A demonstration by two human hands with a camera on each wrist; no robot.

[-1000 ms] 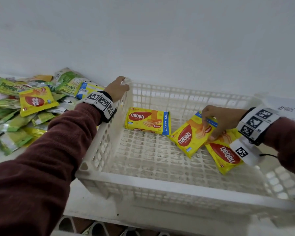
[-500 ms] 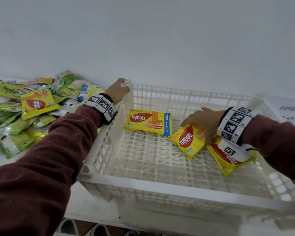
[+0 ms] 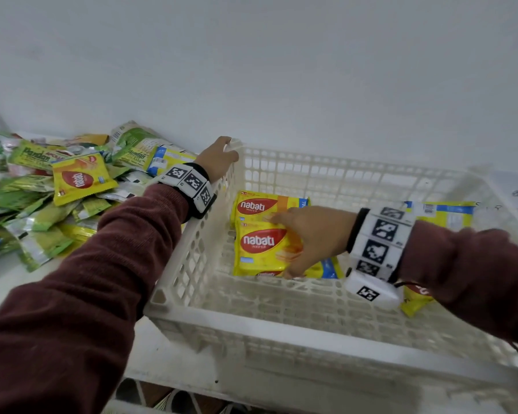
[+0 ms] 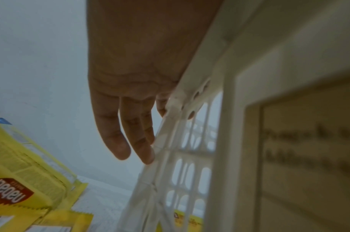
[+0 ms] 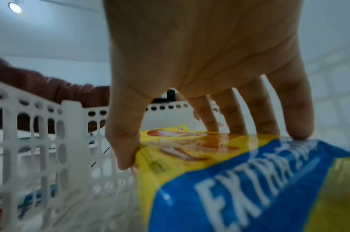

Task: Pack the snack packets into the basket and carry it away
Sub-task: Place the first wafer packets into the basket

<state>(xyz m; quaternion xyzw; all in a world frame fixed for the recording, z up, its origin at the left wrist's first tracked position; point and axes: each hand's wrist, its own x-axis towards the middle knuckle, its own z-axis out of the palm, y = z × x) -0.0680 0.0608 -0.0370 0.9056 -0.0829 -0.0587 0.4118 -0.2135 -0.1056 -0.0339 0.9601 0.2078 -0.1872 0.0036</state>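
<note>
A white plastic lattice basket (image 3: 281,327) stands on the white shelf. My left hand (image 3: 219,162) rests on its far-left corner rim. In the left wrist view its fingers (image 4: 138,141) hang straight down along the basket's outer wall (image 4: 189,157). My right hand (image 3: 311,234) is inside the basket and grips a yellow nabati packet (image 3: 260,249), thumb at its near edge and fingers on top. That packet lies low over the floor, overlapping a second nabati packet (image 3: 260,207) behind it. The right wrist view shows the hand (image 5: 189,70) clamping the gripped packet (image 5: 189,157).
A pile of green and yellow snack packets (image 3: 57,189) lies on the shelf left of the basket. Two more yellow packets lie in the basket's right part, one face down (image 3: 443,213) and one under my right wrist (image 3: 416,300). A white wall stands close behind.
My right hand has carried the yellow packet from the basket's right part to its left part, against the first packet. The left hand has stayed on the corner rim.
</note>
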